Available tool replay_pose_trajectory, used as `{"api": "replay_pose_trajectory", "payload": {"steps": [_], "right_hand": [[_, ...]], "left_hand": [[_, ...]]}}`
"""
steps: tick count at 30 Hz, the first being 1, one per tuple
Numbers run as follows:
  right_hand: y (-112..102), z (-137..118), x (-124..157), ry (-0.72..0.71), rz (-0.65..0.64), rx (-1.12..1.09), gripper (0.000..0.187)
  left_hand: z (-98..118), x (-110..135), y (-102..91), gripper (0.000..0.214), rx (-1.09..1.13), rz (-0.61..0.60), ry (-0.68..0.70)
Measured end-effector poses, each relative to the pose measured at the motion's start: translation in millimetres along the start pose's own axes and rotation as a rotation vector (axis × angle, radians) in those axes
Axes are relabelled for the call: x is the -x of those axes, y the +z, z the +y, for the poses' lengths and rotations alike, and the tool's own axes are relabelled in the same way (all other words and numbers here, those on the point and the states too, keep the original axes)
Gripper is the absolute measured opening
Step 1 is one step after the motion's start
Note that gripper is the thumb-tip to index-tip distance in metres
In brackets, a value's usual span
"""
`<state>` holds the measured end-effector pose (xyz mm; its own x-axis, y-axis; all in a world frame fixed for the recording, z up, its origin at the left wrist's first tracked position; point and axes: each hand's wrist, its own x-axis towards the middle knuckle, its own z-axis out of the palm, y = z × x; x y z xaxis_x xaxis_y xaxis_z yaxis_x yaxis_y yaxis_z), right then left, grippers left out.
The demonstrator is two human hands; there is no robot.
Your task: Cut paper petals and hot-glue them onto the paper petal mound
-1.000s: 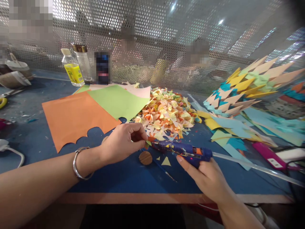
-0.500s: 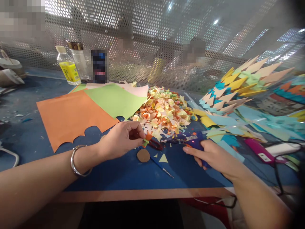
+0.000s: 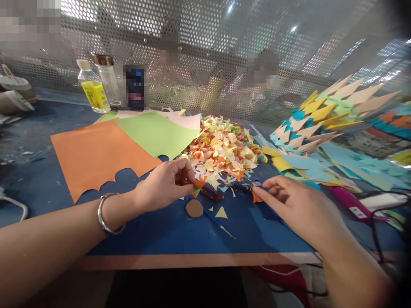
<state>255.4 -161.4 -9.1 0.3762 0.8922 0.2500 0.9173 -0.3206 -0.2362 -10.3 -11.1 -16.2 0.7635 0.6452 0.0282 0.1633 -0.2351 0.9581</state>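
My left hand has thumb and forefinger narrowed to a pinch on a small orange and green paper piece, just above the table. My right hand is loosely spread, its fingers apart and nothing clearly between them; the glue gun lies just past its fingertips, and I cannot tell whether they touch it.

I judge the step in hand to be joining small bits of paper, with the gun laid aside and the piece kept steady. From here the next move calls for a light, exact fingertip touch on that piece, with my right fingers kept off the gun's nozzle.

Between my hands, on the near side, lie a brown disc, a thin blue tool and a pale triangle of paper. Beyond both hands rises a heap of folded paper bits. Past my left hand spread an orange sheet and a green sheet; past my right stands a spiky paper form.
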Motion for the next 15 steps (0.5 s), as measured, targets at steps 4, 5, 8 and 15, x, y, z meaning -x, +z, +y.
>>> {"api": "replay_pose_trajectory", "payload": {"steps": [4,5,8,15], "right_hand": [[5.1,-53.9,10.2,-0.280,-0.041,-0.315,0.025],[8.1,-65.8,10.2,-0.344,-0.066,-0.340,0.021],[18.5,-90.5,5.9,-0.434,-0.070,-0.365,0.017],[34.8,-102.7,-1.8,-0.530,-0.046,-0.363,0.012]], "left_hand": [[-4.1,-0.4,0.8,0.016,-0.038,-0.014,0.028],[-4.6,-0.2,1.1,0.015,-0.051,-0.013,0.033],[-3.3,1.3,1.6,0.015,-0.094,-0.005,0.041],[-2.9,2.6,1.8,0.023,-0.078,-0.017,0.074]]}}
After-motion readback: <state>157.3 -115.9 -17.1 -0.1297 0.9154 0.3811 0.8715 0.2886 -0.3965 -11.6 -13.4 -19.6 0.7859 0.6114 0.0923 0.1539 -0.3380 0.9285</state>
